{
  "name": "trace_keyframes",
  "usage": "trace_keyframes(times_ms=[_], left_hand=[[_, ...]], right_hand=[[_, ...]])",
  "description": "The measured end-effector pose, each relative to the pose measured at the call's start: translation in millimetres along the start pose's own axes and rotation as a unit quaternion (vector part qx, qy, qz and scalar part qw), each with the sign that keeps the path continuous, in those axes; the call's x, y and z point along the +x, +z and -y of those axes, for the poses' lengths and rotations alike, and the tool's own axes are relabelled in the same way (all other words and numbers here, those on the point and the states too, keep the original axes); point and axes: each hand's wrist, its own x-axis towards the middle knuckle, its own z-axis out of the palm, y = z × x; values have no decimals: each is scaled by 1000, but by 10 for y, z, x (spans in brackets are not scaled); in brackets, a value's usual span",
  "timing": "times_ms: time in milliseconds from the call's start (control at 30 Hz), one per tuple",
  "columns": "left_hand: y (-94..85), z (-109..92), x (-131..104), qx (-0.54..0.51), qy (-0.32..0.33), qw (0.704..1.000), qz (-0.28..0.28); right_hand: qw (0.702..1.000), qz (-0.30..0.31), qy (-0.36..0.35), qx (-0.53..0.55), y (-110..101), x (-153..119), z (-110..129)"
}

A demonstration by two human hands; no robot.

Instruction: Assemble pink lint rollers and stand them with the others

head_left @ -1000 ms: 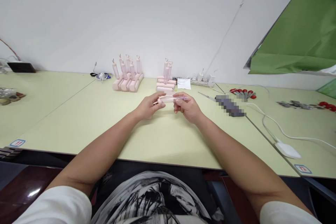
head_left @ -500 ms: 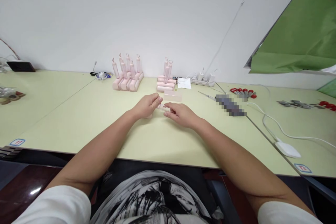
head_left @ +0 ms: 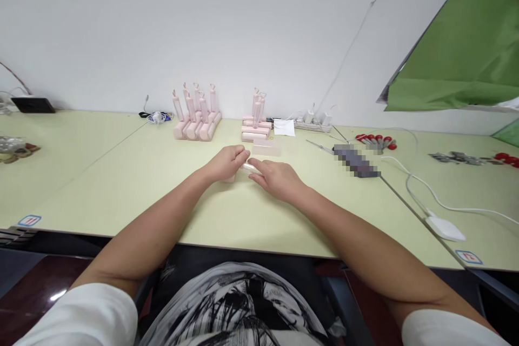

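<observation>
My left hand [head_left: 230,163] is closed around a pink piece [head_left: 230,179], which shows only at the hand's lower edge. Close beside it on the right, my right hand [head_left: 273,177] pinches a short, clear whitish tube [head_left: 248,167]. The tube's left end meets the fingers of my left hand, and whether it joins the pink piece is hidden. Just behind my hands a translucent pale-pink cover [head_left: 266,147] lies on the table.
Pink rollers with upright clear handles [head_left: 197,127] stand in a left group, with more pink rollers [head_left: 256,132] at centre back. A power strip [head_left: 314,126], blurred dark object [head_left: 357,161], red-capped pieces [head_left: 377,140] and white charger [head_left: 445,228] lie to the right.
My right hand has shifted slightly left, closer to my left hand, and the tube between them is tilted a little differently. My left hand has hardly moved.
</observation>
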Motion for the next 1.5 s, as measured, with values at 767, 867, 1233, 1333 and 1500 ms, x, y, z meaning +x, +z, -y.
trace_keyframes(times_ms=[767, 867, 1233, 1333, 1500], left_hand=[[77, -10, -12, 42, 42, 998, -20], [49, 8, 13, 0, 47, 996, -73], [123, 49, 50, -159, -12, 982, -106], [141, 64, 42, -75, -2, 990, -119], [92, 179, 66, 50, -52, 991, -110]], right_hand=[[970, -28, -9, 240, 124, 34, -73], [928, -84, 6, 362, 99, 71, -118], [673, -107, 39, 731, 149, 151, -70], [718, -166, 51, 674, 181, 157, -101], [794, -207, 53, 569, 171, 132, -158]])
